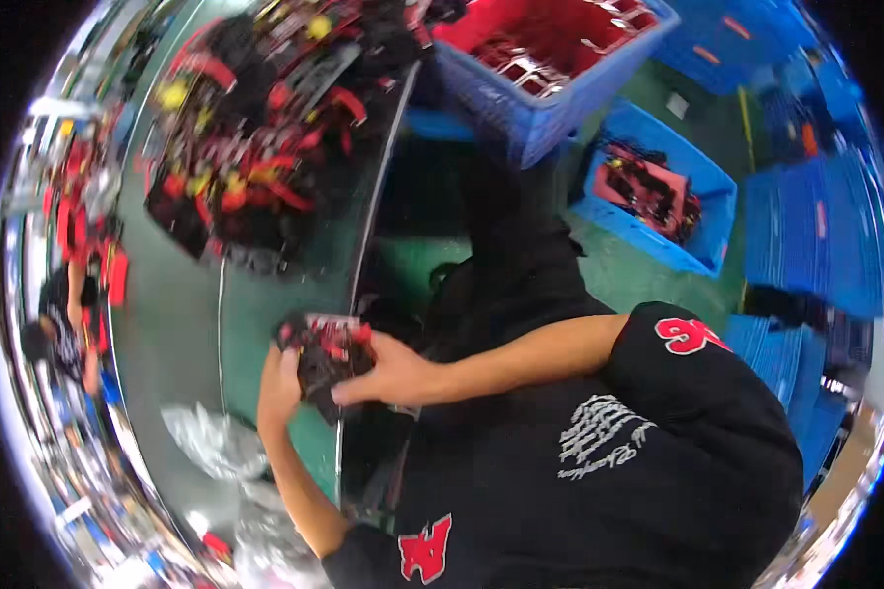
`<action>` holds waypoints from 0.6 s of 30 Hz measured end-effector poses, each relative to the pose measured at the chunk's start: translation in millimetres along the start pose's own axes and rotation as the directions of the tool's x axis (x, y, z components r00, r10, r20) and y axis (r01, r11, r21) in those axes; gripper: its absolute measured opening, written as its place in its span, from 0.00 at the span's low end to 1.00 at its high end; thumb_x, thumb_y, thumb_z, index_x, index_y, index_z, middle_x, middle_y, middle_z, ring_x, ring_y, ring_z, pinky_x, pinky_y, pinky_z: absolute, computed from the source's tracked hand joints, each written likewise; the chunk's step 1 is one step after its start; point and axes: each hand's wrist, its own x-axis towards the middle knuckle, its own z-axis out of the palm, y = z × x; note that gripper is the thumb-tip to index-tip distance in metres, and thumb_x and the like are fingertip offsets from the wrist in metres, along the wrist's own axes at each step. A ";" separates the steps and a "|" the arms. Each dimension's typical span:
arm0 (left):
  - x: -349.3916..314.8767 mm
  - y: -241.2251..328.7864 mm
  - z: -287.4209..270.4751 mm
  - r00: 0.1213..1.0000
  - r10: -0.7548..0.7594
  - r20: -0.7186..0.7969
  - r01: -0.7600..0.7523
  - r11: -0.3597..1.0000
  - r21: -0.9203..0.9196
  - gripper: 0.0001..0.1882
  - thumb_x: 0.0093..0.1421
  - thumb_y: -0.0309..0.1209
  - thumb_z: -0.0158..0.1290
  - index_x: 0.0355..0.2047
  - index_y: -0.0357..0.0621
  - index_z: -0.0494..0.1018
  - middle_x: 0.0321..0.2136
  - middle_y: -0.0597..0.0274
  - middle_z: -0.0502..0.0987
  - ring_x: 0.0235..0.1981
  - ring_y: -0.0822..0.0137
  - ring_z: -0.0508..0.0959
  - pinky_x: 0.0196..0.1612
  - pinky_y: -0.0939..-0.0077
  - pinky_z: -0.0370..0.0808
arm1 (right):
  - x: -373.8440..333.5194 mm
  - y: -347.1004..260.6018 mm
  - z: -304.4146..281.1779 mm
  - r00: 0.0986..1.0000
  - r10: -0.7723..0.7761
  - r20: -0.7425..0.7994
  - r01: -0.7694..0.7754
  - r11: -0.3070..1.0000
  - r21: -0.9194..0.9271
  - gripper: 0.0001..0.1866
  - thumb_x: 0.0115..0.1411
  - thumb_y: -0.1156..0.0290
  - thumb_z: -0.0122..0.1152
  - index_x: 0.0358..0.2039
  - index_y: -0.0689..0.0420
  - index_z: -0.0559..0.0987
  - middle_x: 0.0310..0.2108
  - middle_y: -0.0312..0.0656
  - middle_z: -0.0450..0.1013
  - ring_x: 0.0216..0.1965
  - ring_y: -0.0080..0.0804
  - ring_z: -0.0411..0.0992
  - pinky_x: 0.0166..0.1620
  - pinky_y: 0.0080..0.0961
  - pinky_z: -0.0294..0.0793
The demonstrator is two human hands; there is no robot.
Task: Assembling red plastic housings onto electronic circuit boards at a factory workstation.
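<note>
Black-and-red part (328, 363) was pinched between left hand (280, 388) and right hand (398, 373), near edge of bench (172, 324). Large heap (255, 147) was left there, apparently undone; whether pieces (648, 194) in blue tub (699, 257) were finished could not be told.

Clothing of the worker, seen from above. The shirt (521, 510) is black and loose, with short sleeves. The right sleeve (643, 378) bears a bold red marking (692, 336) edged in white; a similar red-and-white patch (424, 552) lies near the left sleeve (363, 562). The chest carries a white print (599, 432) of slender, bone-like strokes above slanted script. Trousers (501, 236): dark. Left hand (279, 391) and right hand (403, 373): bare.
</note>
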 end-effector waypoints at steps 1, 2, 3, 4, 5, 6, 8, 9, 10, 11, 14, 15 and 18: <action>-8.6 -40.6 0.2 0.993 -0.064 -0.097 0.055 0.995 -0.088 0.33 0.70 0.53 0.29 0.54 0.35 0.66 0.46 0.57 0.75 0.46 0.65 0.75 0.52 0.71 0.71 | -8.4 -15.8 -3.4 0.998 0.045 0.050 -0.043 0.999 -0.024 0.37 0.45 0.73 0.73 0.56 0.58 0.66 0.47 0.36 0.71 0.47 0.23 0.68 0.54 0.26 0.68; -14.4 -20.6 16.9 0.975 -0.074 -0.209 0.038 0.985 -0.169 0.33 0.70 0.53 0.28 0.55 0.35 0.66 0.47 0.57 0.74 0.45 0.65 0.76 0.51 0.71 0.72 | -20.9 -35.6 -11.4 0.992 0.093 0.089 -0.089 0.995 -0.046 0.34 0.48 0.76 0.71 0.55 0.58 0.66 0.46 0.34 0.70 0.48 0.21 0.66 0.54 0.24 0.67; -17.7 16.9 47.1 0.946 -0.086 -0.313 0.007 0.969 -0.246 0.33 0.71 0.53 0.27 0.55 0.35 0.66 0.48 0.58 0.74 0.45 0.66 0.76 0.50 0.71 0.72 | -25.2 -50.0 -25.3 0.992 0.052 0.114 -0.046 0.998 -0.051 0.33 0.47 0.75 0.72 0.53 0.58 0.66 0.46 0.33 0.69 0.47 0.21 0.66 0.54 0.24 0.67; -19.5 58.2 74.1 0.881 -0.186 -0.435 0.080 0.965 -0.250 0.28 0.70 0.45 0.29 0.50 0.30 0.67 0.48 0.44 0.70 0.49 0.56 0.70 0.54 0.64 0.64 | -28.1 -66.2 -44.1 0.987 0.026 0.155 -0.016 0.998 -0.066 0.32 0.47 0.74 0.72 0.52 0.58 0.66 0.45 0.33 0.69 0.47 0.21 0.66 0.54 0.24 0.66; -19.4 81.7 87.0 0.889 -0.200 -0.413 0.149 0.977 -0.153 0.28 0.70 0.45 0.28 0.51 0.30 0.65 0.48 0.45 0.70 0.50 0.55 0.69 0.56 0.63 0.62 | -30.2 -77.3 -60.7 0.982 -0.024 0.186 0.010 0.997 0.078 0.32 0.47 0.73 0.74 0.50 0.58 0.66 0.44 0.33 0.68 0.47 0.21 0.66 0.54 0.24 0.66; -18.6 100.5 96.8 0.891 -0.222 -0.396 0.220 0.974 -0.053 0.28 0.70 0.44 0.27 0.51 0.30 0.64 0.49 0.45 0.69 0.51 0.53 0.68 0.57 0.62 0.61 | -29.9 -85.9 -84.4 0.976 -0.095 0.198 0.101 0.995 -0.019 0.33 0.46 0.73 0.74 0.51 0.57 0.66 0.44 0.33 0.69 0.48 0.21 0.66 0.54 0.26 0.66; -5.2 131.6 130.7 0.895 -0.131 -0.427 0.110 0.991 -0.073 0.27 0.71 0.43 0.27 0.51 0.30 0.64 0.48 0.44 0.69 0.51 0.52 0.67 0.58 0.61 0.60 | -35.7 -119.0 -128.6 0.975 0.085 0.203 -0.107 0.989 0.099 0.36 0.43 0.75 0.75 0.52 0.56 0.67 0.44 0.35 0.71 0.48 0.23 0.68 0.55 0.28 0.67; 10.2 165.9 133.8 0.955 -0.098 -0.280 0.098 0.995 -0.013 0.26 0.71 0.40 0.26 0.50 0.30 0.64 0.48 0.42 0.68 0.52 0.51 0.67 0.59 0.61 0.58 | -44.3 -132.7 -156.1 0.977 0.111 0.180 -0.150 0.965 0.215 0.38 0.41 0.74 0.75 0.54 0.57 0.68 0.46 0.37 0.72 0.48 0.26 0.69 0.55 0.29 0.68; 24.8 201.2 136.4 0.989 -0.067 -0.129 0.073 0.996 0.042 0.24 0.71 0.38 0.25 0.49 0.30 0.64 0.47 0.40 0.68 0.52 0.51 0.66 0.60 0.60 0.57 | -51.5 -142.9 -182.3 0.976 0.137 0.169 -0.188 0.925 0.331 0.40 0.39 0.74 0.75 0.56 0.57 0.69 0.47 0.39 0.73 0.48 0.29 0.71 0.55 0.30 0.69; 43.3 223.9 142.4 0.999 0.033 -0.025 -0.033 0.999 0.007 0.23 0.71 0.37 0.26 0.48 0.31 0.65 0.46 0.41 0.69 0.50 0.52 0.68 0.58 0.61 0.60 | -57.3 -146.7 -207.4 0.986 0.111 0.122 -0.150 0.913 0.381 0.43 0.36 0.73 0.75 0.56 0.59 0.68 0.48 0.41 0.73 0.48 0.31 0.72 0.55 0.31 0.69; 128.5 255.8 168.1 0.948 0.156 0.276 -0.189 0.977 0.096 0.34 0.70 0.56 0.21 0.40 0.39 0.68 0.33 0.61 0.72 0.35 0.66 0.70 0.43 0.66 0.68 | -80.6 -163.3 -292.8 0.999 -0.049 -0.002 0.045 0.893 0.447 0.50 0.27 0.70 0.76 0.56 0.64 0.67 0.48 0.46 0.73 0.47 0.36 0.73 0.55 0.34 0.70; 171.4 270.0 178.4 0.897 0.301 0.324 -0.348 0.933 0.096 0.24 0.69 0.45 0.30 0.38 0.37 0.68 0.32 0.55 0.73 0.33 0.62 0.72 0.39 0.64 0.69 | -96.7 -174.1 -310.6 0.984 -0.074 -0.163 0.143 0.872 0.469 0.51 0.25 0.71 0.76 0.56 0.66 0.67 0.48 0.47 0.73 0.47 0.37 0.73 0.55 0.35 0.70; 300.3 313.1 229.6 0.717 0.684 0.133 -0.614 0.529 0.586 0.11 0.62 0.34 0.48 0.33 0.37 0.69 0.30 0.47 0.73 0.32 0.52 0.75 0.35 0.60 0.71 | -156.8 -180.4 -372.2 0.885 -0.141 -0.443 0.358 0.815 0.456 0.54 0.19 0.73 0.73 0.56 0.68 0.66 0.51 0.50 0.72 0.49 0.41 0.72 0.57 0.36 0.69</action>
